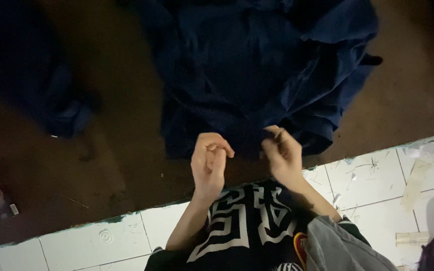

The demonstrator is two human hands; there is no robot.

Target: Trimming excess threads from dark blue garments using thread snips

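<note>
Head view looks straight down at a person's two bare hands held out over the edge of a white tiled ledge [367, 175], above a dark brown floor [121, 150]. The left hand [209, 159] is raised with its fingers [217, 148] curled loosely inward toward the palm; whether anything is pinched between them cannot be told. The right hand [283, 153] has its fingertips drawn together at the near edge of a dark blue garment [262, 70], seemingly touching or pinching the cloth, though the blur keeps a firm grip from being certain. That garment lies crumpled and spread on the floor just beyond both hands, reaching up to the top of the frame. A second heap of dark blue cloth [51, 100] sits well apart at the left. A small dark packet [0, 203] lies on the floor near the lower left. Scraps of pale tape [415, 183] rest on the tiles at right. The person's black-and-white patterned top [242, 221] fills the bottom centre.
</note>
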